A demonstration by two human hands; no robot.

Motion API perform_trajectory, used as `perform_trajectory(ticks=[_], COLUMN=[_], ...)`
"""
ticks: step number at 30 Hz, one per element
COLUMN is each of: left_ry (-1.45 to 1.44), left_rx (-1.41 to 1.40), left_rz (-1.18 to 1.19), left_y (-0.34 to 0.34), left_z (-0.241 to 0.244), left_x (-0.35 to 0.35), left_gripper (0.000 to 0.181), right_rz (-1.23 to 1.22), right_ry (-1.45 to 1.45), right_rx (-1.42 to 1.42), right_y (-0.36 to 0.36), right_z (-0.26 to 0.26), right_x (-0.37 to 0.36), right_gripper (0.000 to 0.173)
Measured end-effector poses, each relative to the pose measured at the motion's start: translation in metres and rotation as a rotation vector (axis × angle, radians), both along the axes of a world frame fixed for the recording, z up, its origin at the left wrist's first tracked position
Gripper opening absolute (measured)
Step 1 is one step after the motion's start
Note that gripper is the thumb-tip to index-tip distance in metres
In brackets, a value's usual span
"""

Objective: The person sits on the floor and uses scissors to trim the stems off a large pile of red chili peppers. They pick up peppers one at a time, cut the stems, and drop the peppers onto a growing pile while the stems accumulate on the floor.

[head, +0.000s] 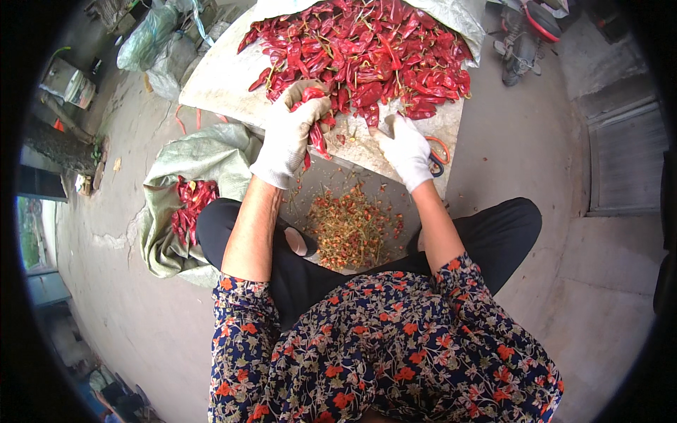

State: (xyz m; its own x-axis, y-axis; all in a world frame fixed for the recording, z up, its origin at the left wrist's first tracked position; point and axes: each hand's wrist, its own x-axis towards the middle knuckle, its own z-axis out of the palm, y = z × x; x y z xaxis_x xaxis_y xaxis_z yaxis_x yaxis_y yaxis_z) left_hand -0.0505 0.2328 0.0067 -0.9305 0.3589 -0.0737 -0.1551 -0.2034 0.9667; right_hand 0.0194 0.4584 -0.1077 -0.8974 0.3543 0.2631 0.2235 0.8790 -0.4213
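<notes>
My left hand (288, 129), in a white knitted work glove with a soiled palm, grips several dried red chili peppers (317, 138) above the near edge of a pale board. The same kind of glove covers my right hand (403, 148), which rests low over the board with thumb and fingers apart. Its fingertips are close to the near peppers of a large heap (349, 53); I see nothing held in it. Scissors with one orange and one black handle loop (440, 153) lie beside that wrist, their blades hidden.
Below the board (222, 79), a pile of cut stems and caps (351, 227) covers the floor between my feet. At left, a pale green woven sack (195, 148) holds red peppers (194, 203). A white sack (460, 24) borders the heap. Plastic bags (153, 42) lie at upper left.
</notes>
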Motion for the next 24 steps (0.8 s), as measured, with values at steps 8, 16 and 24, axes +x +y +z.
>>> perform_trajectory(ticks=[8,16,24], left_ry=[0.033,-0.001,-0.005], left_rx=[-0.133,-0.11,-0.038], left_rz=[-0.034,-0.247,-0.347], left_y=[0.017,0.045,0.058], left_z=[-0.025,-0.064,-0.062], left_x=[-0.008,0.001,0.016], left_gripper=[0.029,0.043,0.05], right_rz=[-0.099,-0.209,0.306], right_ry=[-0.134,0.086,0.111], right_rx=[-0.131,-1.59,-1.192], right_y=[0.005,0.025,-0.005], right_z=[-0.032,-0.017,0.015], right_x=[-0.019,0.038,0.041], right_gripper=[0.033,0.025,0.021])
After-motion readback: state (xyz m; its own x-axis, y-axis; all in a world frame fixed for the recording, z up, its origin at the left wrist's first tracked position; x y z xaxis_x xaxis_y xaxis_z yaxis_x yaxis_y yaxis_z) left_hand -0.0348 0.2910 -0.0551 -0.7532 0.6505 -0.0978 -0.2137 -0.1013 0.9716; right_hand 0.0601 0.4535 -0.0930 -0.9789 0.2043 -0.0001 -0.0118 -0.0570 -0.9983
